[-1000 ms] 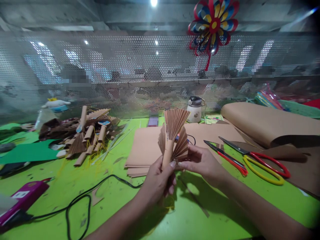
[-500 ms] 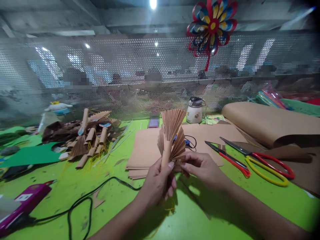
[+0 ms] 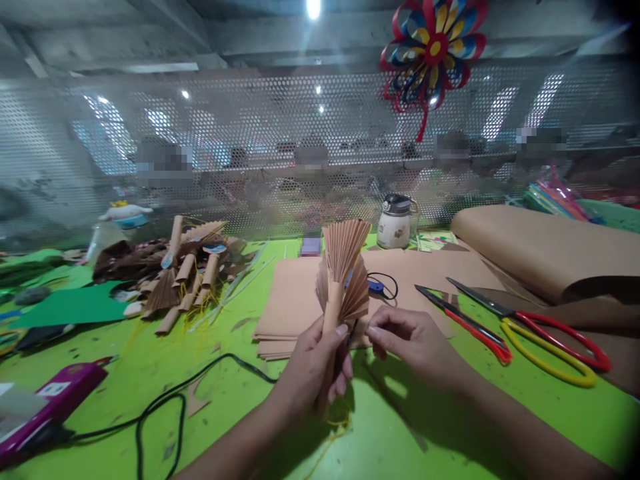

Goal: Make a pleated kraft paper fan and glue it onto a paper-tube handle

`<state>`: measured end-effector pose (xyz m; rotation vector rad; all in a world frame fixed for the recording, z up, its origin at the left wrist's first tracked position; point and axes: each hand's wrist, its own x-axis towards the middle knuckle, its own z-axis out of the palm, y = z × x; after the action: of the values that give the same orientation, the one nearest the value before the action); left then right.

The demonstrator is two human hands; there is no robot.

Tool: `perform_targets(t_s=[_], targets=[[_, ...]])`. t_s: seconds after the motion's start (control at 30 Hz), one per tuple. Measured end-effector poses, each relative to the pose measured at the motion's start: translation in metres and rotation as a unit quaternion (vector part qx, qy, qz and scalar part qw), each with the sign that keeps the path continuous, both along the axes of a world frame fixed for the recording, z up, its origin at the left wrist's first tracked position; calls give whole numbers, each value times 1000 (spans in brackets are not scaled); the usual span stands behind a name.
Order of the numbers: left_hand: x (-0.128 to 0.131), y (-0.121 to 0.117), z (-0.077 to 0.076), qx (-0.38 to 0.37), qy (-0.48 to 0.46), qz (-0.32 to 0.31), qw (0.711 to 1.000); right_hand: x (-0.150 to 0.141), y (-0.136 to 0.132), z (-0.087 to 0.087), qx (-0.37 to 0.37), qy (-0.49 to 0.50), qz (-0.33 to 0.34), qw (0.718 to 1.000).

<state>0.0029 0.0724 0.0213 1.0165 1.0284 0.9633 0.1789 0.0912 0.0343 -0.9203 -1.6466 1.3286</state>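
My left hand [image 3: 315, 367] is wrapped round the rolled stem of a brown pleated paper fan piece [image 3: 343, 267], holding it upright above the green table. My right hand [image 3: 410, 340] sits just right of it, fingers curled in a pinch at the base of the lower right fan fold. A stack of tan paper sheets [image 3: 290, 300] lies flat behind the hands.
Red and yellow scissors [image 3: 525, 323] lie to the right, beside a big brown paper roll [image 3: 545, 247]. A heap of finished paper pieces [image 3: 180, 273] lies to the left. A black cable [image 3: 165, 400] and a magenta tool [image 3: 50, 400] lie front left. A perforated screen [image 3: 250, 147] closes the back.
My right hand has drawn back slightly from the fan's right fold, and that fold has closed in a little. The view has shifted slightly.
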Motion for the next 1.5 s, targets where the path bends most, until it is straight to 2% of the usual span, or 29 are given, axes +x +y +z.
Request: perform_targets(t_s=[0.33, 0.87, 1.13, 1.3, 1.5], targets=[[1, -3, 5, -6, -20, -8, 1000, -1, 0, -5, -16, 0, 8, 1000], [2, -1, 2, 0, -10, 20, 1000, -5, -1, -5, -24, 11, 16, 1000], [-1, -2, 3, 15, -7, 10, 1000, -2, 0, -7, -10, -7, 3, 1000], [-2, -2, 5, 26, -55, 43, 997, -1, 2, -9, -5, -13, -3, 1000], [-3, -2, 7, 23, -54, 41, 997, -3, 4, -4, -4, -22, -30, 999]])
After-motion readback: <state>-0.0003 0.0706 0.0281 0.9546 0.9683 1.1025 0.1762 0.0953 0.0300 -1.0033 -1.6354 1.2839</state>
